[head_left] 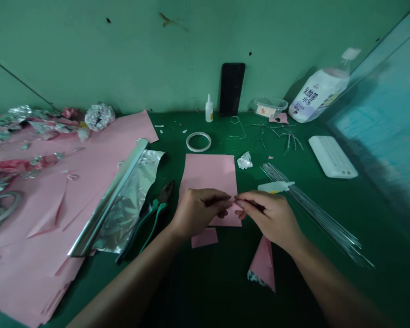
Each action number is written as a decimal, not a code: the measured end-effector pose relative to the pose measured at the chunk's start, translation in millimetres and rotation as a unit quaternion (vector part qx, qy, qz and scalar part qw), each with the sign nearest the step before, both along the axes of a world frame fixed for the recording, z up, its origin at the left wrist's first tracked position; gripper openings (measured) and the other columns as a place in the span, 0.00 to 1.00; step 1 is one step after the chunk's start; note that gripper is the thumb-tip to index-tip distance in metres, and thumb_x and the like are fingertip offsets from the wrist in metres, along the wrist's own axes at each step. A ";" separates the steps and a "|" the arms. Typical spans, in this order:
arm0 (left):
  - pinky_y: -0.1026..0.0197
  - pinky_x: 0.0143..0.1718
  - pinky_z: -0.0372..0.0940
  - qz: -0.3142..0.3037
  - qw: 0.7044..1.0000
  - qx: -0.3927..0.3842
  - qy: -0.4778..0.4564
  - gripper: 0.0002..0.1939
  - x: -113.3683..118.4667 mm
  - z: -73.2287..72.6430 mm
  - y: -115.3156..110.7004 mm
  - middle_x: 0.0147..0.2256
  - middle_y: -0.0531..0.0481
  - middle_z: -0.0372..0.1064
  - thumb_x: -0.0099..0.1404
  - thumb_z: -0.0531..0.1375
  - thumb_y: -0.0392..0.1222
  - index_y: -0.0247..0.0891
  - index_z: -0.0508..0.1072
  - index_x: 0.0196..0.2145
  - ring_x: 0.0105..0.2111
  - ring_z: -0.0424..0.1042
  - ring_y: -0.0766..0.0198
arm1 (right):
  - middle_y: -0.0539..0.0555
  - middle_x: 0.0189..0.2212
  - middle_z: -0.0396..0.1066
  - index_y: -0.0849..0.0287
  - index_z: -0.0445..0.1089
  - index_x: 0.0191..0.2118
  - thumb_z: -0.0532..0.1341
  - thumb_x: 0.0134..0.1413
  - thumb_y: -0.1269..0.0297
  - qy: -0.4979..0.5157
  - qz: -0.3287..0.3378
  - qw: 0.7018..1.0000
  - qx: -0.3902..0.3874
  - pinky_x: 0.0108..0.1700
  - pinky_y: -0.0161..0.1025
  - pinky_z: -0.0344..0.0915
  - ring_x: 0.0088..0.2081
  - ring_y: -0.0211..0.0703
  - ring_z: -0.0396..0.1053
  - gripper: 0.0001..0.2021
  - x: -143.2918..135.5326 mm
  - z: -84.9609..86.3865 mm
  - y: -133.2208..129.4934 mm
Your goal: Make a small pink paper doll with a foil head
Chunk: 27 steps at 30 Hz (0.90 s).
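Note:
My left hand and my right hand meet over a pink paper sheet, fingertips pinched close together. Between them shows a small piece of pink paper, gripped from both sides. Its full shape is hidden by my fingers. Just below the sheet lies a small pink paper rectangle. A pink paper cone with foil at its wide end rests below my right hand, its upper tip hidden. Near my right knuckles lies a small white glue bottle.
Pliers, a foil roll and stacked pink paper occupy the left. Wires and a white power bank lie right. Behind are a tape roll, upright glue bottle, phone and large drink bottle.

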<state>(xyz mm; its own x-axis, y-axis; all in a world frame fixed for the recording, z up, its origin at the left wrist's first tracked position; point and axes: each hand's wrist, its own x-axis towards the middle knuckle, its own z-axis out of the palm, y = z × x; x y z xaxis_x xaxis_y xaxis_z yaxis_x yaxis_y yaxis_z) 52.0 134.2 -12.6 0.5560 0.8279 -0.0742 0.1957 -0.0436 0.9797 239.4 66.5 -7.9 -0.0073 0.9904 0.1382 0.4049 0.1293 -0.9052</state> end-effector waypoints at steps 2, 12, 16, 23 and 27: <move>0.64 0.29 0.70 -0.018 1.000 -0.006 -0.005 0.09 0.0 1.3 0.9 0.25 0.48 0.76 0.62 0.65 0.43 0.34 0.80 0.36 0.25 0.75 0.65 | 0.52 0.31 0.78 0.56 0.76 0.39 0.60 0.63 0.64 -0.006 0.009 1.000 0.000 0.29 0.36 0.75 0.29 0.41 0.79 0.06 0.5 0.3 -0.5; 0.63 0.30 0.71 -0.024 0.997 -0.037 -0.056 0.07 0.3 2.8 0.2 0.27 0.47 0.75 0.61 0.65 0.39 0.32 0.77 0.35 0.27 0.75 0.64 | 0.52 0.33 0.77 0.55 0.75 0.40 0.60 0.61 0.67 -0.001 0.011 0.999 0.036 0.33 0.39 0.76 0.32 0.40 0.78 0.06 -0.6 -0.8 -3.3; 0.63 0.31 0.72 -0.032 0.989 -0.091 -0.111 0.07 1.2 4.7 -0.3 0.28 0.47 0.76 0.60 0.66 0.39 0.33 0.77 0.34 0.27 0.75 0.66 | 0.53 0.33 0.76 0.55 0.75 0.38 0.61 0.60 0.68 0.014 -0.003 0.999 0.043 0.33 0.40 0.75 0.31 0.41 0.76 0.05 -2.9 -0.7 -2.6; 0.59 0.34 0.74 -0.008 0.979 -0.140 -0.149 0.11 7.2 4.3 -5.9 0.29 0.45 0.77 0.58 0.69 0.43 0.31 0.80 0.35 0.28 0.76 0.64 | 0.53 0.34 0.76 0.55 0.76 0.35 0.62 0.57 0.70 0.032 -0.033 0.998 0.052 0.34 0.41 0.75 0.32 0.42 0.76 0.06 -6.2 0.0 -1.8; 0.60 0.33 0.74 0.034 0.976 -0.151 -0.152 0.12 8.5 4.6 -7.3 0.28 0.46 0.77 0.55 0.70 0.41 0.32 0.80 0.35 0.27 0.75 0.65 | 0.53 0.36 0.77 0.55 0.77 0.36 0.63 0.57 0.70 0.047 -0.040 0.997 0.043 0.34 0.40 0.75 0.34 0.41 0.76 0.06 -5.7 -1.0 -2.1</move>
